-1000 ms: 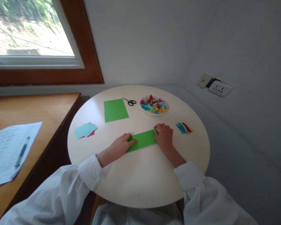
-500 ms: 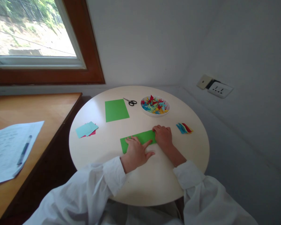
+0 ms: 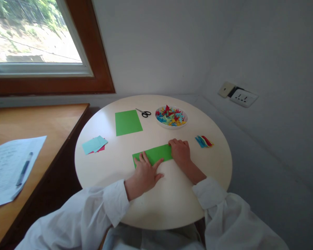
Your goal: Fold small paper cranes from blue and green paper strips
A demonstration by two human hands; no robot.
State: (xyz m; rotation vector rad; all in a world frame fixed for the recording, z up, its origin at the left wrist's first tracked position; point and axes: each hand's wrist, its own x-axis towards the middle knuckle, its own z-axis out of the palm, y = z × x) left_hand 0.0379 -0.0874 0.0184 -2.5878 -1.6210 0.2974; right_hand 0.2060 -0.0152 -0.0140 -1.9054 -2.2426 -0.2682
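A folded green paper strip [image 3: 158,153] lies across the middle of the round cream table [image 3: 156,201]. My left hand [image 3: 144,174] rests flat on its near left part, fingers spread and open. My right hand [image 3: 181,152] presses down on the strip's right end with its fingers bent over the paper. Both arms wear white sleeves.
At the back of the table lie a green sheet [image 3: 127,122], black scissors [image 3: 144,113] and a white bowl [image 3: 171,117] of small coloured paper pieces. Blue and red squares [image 3: 94,144] sit left, coloured strips [image 3: 203,141] right. A wooden desk [image 3: 39,121] holds papers and a pen [image 3: 23,168].
My left hand drew back from the strip's left end toward me, then slid a little left along its near edge, uncovering the left end. My right hand stayed on the right end.
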